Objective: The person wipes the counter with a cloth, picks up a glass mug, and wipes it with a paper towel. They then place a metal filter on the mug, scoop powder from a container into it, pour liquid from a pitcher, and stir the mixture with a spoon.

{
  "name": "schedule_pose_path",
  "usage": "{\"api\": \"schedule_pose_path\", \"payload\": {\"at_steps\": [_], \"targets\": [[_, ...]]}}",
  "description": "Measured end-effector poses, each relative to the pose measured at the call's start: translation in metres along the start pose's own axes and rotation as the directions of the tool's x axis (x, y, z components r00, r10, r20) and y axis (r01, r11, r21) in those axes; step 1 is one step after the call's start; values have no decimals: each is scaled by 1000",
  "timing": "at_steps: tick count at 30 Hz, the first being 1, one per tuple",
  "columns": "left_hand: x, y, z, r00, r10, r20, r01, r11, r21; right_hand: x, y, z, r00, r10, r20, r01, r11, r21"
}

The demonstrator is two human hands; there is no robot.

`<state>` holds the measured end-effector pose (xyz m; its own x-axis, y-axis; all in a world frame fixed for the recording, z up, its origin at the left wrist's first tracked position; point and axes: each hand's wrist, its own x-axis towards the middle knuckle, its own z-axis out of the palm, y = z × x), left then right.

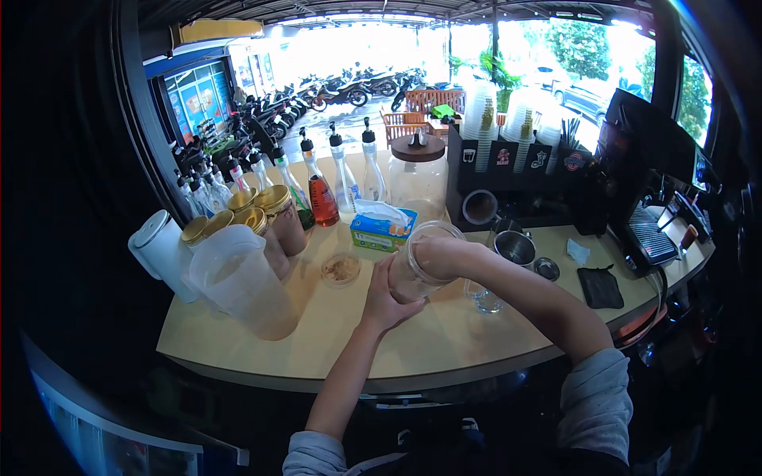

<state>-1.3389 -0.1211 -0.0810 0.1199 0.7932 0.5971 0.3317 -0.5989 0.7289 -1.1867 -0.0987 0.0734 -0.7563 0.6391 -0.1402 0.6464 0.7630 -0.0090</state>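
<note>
My left hand (389, 295) is wrapped round the side of a clear jar (411, 284), which is tilted over the counter. Into the jar's mouth reaches my right hand (435, 255); its fingers are inside, and I cannot make out whether they grip anything. Left of the jar lies a round clear lid or shallow dish (341, 270) with brown crumbs or powder on it. A tissue box (382, 230) stands just behind the jar. Partly hidden under my right forearm is a clear glass mug (488, 300).
A large translucent pitcher (246, 282), gold-lidded jars (278, 218) and a white jug (161, 250) crowd the left side. Several pump bottles (321, 190) and a wooden-lidded glass jar (419, 178) stand behind. At right are a metal pitcher (514, 247), a black cloth (601, 287) and an espresso machine (651, 238).
</note>
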Motion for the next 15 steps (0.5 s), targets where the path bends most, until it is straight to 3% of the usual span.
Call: {"api": "schedule_pose_path", "payload": {"at_steps": [4,10,15], "targets": [[1,-2,1,1000,17,-3,-17,1000,-9,-8,-11,-13,996,75,39,-75,997,5],[0,-3,0,999,39,-10,-39,999,32,-12,-10,-13,996,74,-58,-67,991,112],[1,0,-1,999,47,-1,-47,999,24,-11,-5,-13,996,74,-51,-70,995,77]]}}
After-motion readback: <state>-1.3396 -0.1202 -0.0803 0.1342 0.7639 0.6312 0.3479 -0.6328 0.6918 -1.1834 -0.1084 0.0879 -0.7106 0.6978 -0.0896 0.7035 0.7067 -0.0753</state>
